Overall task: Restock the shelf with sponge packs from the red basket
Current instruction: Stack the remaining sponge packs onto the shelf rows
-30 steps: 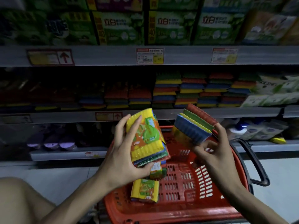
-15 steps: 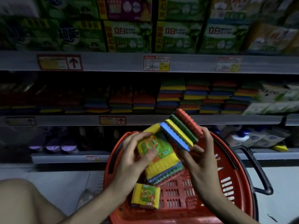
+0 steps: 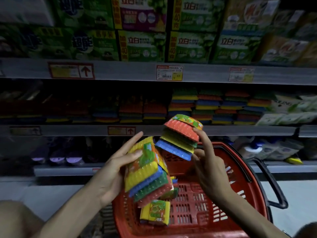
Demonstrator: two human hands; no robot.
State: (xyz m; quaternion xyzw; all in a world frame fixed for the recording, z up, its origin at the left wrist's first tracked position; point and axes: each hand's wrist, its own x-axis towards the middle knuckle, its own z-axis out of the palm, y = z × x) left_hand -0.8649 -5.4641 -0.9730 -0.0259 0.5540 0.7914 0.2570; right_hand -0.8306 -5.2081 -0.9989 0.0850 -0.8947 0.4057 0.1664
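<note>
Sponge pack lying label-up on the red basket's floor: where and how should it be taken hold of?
Likely best: pinch the lying pack across its two side edges, thumb on one, fingers on the other, coming from above and the right. Its broad label face is up, the basket wall crowds its left, and the left hand holds another pack just over it.

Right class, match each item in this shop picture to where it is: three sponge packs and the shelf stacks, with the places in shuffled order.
1. yellow-fronted pack of coloured sponges
2. orange-topped pack of coloured sponges
3. small yellow-wrapped sponge pack
4. stacked sponge packs

A. middle shelf
B. red plastic basket
C. left hand
D. right hand

Pairs: 1-C, 2-D, 3-B, 4-A
</note>
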